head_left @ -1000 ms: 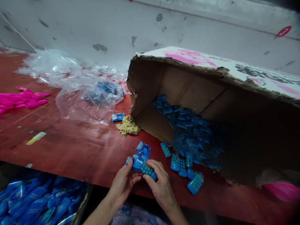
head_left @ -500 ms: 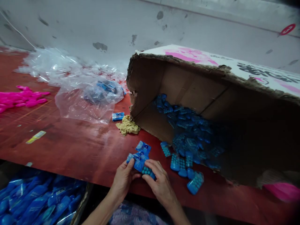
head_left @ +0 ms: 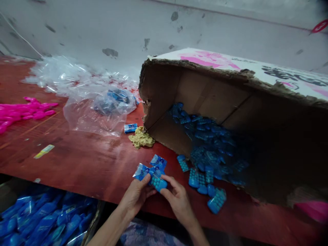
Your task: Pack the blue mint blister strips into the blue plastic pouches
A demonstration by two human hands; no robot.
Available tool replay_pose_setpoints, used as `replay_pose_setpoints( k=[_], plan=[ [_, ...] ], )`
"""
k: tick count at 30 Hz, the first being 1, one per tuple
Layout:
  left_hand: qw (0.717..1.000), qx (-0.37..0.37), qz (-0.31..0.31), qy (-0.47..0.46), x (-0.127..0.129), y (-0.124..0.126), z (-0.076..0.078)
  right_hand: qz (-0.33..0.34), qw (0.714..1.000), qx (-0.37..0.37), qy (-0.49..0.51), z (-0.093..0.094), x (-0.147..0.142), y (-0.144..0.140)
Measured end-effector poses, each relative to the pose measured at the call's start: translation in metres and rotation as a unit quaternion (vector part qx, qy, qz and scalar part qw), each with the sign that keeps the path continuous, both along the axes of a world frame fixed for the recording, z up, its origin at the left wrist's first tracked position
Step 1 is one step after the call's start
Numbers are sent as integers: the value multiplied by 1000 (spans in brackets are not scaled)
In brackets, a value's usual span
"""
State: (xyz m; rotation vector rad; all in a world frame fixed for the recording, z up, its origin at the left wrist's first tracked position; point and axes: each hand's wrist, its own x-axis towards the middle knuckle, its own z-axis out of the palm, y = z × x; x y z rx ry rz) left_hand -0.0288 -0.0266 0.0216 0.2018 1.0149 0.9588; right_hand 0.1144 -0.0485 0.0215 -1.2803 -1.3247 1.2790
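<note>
A: Surface? Red-brown table [head_left: 84, 164].

B: On it: tipped cardboard box [head_left: 230, 102], clear plastic bags [head_left: 84, 92], pink plastic pieces [head_left: 25, 111], tan rubber bands [head_left: 141, 139], loose blue packets [head_left: 205, 181].

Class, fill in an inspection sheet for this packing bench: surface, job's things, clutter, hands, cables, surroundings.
Surface: red-brown table, scuffed.
Job's things: blue packets held at the near edge; blue blister cases spilling from a torn cardboard box lying on its side.
Clutter: clear plastic bags, pink plastic pieces, tan crumpled wad, yellow label.
Hands: left hand and right hand both grip the packets.
Cables: thin white line along the wall, far left.
Surroundings: stained grey wall; bin of blue packs below the table.
</note>
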Motion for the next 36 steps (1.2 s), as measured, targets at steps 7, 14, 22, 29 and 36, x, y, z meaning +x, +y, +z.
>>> replay_pose_setpoints(
  k=[7,14,22,29,36],
  plan=[
    [998,6,-24,-56,-2,4,6,-26,981,-104,163,-7,2,3],
    [995,14,-46,-87,4,4,8,-97,976,-99,169,-11,-16,-4],
    [991,41,-87,-89,7,2,4,-109,971,-98,191,-19,-18,-8],
    [995,34,-64,-61,8,2,4,-120,990,-25,67,-19,-16,-10],
    [984,72,-124,-101,-8,11,-2,-45,992,109,-38,-8,-2,-6]
  ],
)
